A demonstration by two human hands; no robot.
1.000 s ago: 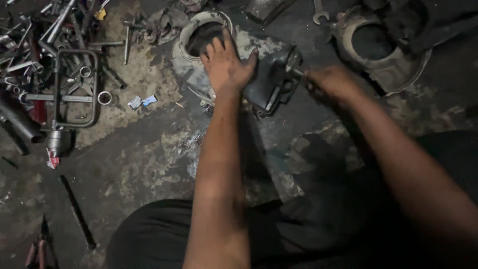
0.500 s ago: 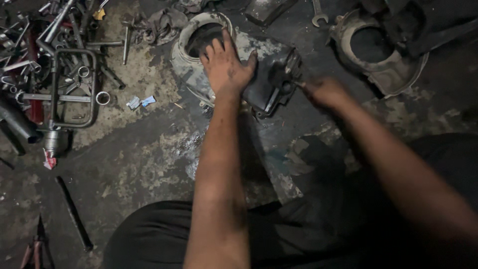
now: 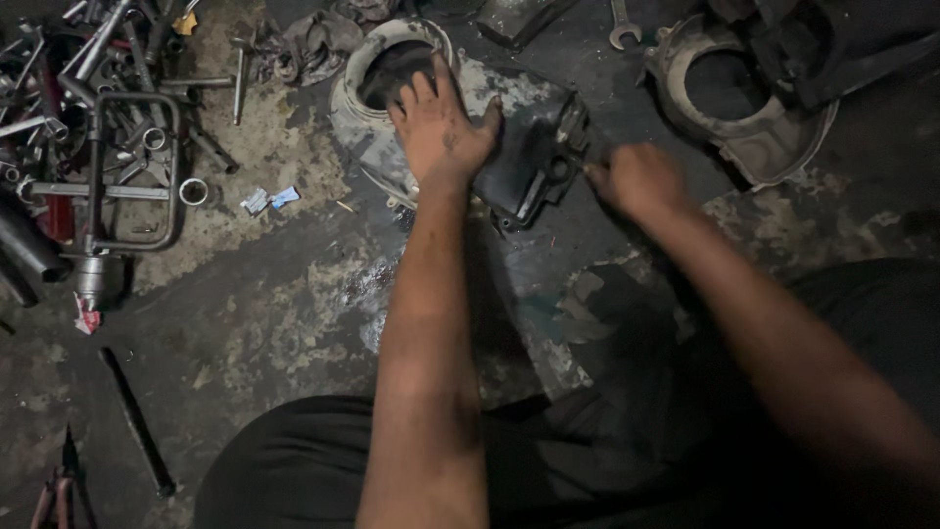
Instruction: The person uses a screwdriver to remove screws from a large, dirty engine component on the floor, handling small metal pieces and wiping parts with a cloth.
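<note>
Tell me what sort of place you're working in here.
Most likely a mechanic's repair workshop: a grimy, oil-stained concrete floor, a heap of steel spanners and sockets, and a dark metal engine casing under the left hand.

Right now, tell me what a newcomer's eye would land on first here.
The left hand lies flat, fingers spread, on a dark greasy metal engine casing at top centre, with the right hand at the casing's right edge. At far left lies a pile of steel sockets and wrenches; at top right, a grey ring-shaped metal housing.
</note>
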